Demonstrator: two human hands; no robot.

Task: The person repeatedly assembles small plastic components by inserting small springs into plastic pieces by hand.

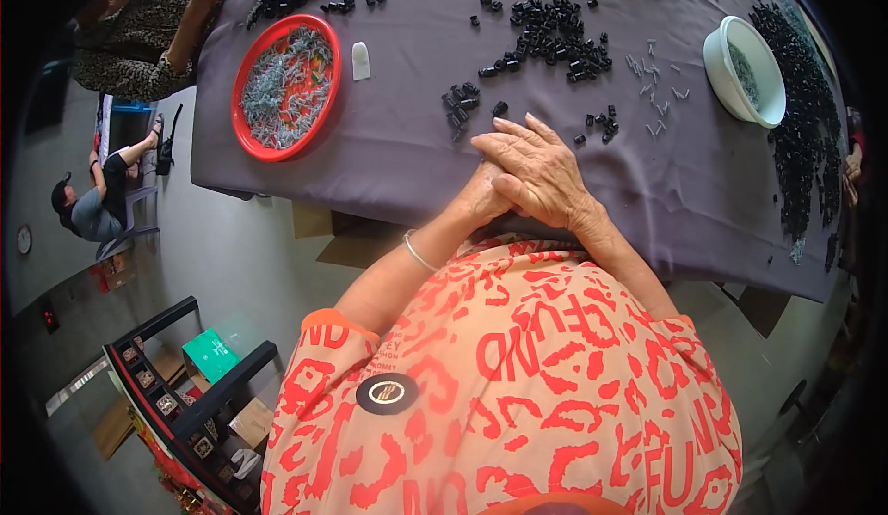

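My two hands rest together at the near edge of a table covered with a dark grey-purple cloth. My right hand lies over my left hand, its fingers stretched out. The left wrist wears a pale bracelet, and the fingers of that hand are mostly hidden beneath the right. No object shows in either hand. Just beyond the fingertips lie small black plastic parts, one single black part and a little cluster. Another small group sits right of my right hand.
A red tray of small clear-grey pieces stands left, beside a white tag. Loose clear pieces lie right, near a pale bowl. Black parts heap farther off. Another person's arm is at far left; someone sits behind.
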